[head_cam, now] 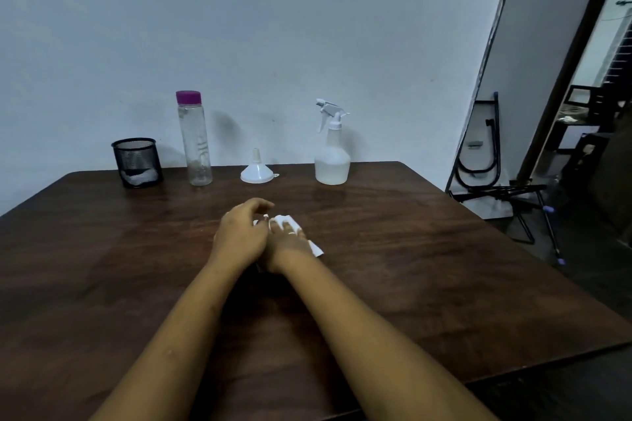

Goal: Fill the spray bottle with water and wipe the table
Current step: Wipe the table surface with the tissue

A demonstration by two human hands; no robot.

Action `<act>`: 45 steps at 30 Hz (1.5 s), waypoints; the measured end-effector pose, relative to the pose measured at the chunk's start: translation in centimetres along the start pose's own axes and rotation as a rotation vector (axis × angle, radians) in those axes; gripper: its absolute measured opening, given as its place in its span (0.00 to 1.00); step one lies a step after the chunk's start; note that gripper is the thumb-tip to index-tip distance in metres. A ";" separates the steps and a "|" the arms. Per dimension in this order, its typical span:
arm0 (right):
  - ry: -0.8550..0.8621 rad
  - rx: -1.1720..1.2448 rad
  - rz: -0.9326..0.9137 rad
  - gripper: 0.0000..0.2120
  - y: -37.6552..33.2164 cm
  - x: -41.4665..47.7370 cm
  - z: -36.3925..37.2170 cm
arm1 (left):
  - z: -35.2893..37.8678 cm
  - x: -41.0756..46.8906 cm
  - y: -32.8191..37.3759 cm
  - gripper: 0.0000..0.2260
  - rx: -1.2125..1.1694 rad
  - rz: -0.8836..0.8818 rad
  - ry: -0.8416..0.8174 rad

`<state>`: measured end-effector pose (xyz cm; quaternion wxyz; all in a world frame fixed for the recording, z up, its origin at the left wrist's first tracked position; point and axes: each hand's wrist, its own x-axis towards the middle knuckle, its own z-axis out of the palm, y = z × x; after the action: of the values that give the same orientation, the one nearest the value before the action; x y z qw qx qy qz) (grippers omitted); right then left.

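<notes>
Resting right hand (287,240) on cloth (282,219); lettering on water bottle (195,147) illegible.

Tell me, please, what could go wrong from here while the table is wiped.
A long stroke toward the far edge might knock over the tall purple-capped bottle or the spray bottle. The white tissue under the right hand looks thin and may bunch or tear.
</notes>
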<state>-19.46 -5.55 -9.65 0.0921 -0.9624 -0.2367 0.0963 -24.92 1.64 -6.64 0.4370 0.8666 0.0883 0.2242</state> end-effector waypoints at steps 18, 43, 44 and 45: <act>0.001 1.130 -0.277 0.13 -3.4 -1.1 -3.1 | -7.5 1.1 -4.2 0.08 -0.352 -0.225 0.164; 0.239 1.373 -0.206 0.15 0.8 -3.5 -4.7 | -3.5 -0.1 -1.7 0.12 -0.696 -0.238 -0.071; 0.256 1.359 -0.226 0.15 0.9 -3.9 -4.8 | -3.5 -0.3 -1.5 0.13 -0.690 -0.237 -0.077; 0.272 1.341 -0.241 0.15 1.1 -4.3 -4.8 | -3.5 -0.6 -1.2 0.14 -0.689 -0.242 -0.078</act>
<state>-21.62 -9.16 -4.61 0.7058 -0.6682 -0.2176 0.0892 -27.05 4.71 -5.96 0.7298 0.6596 0.0928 0.1542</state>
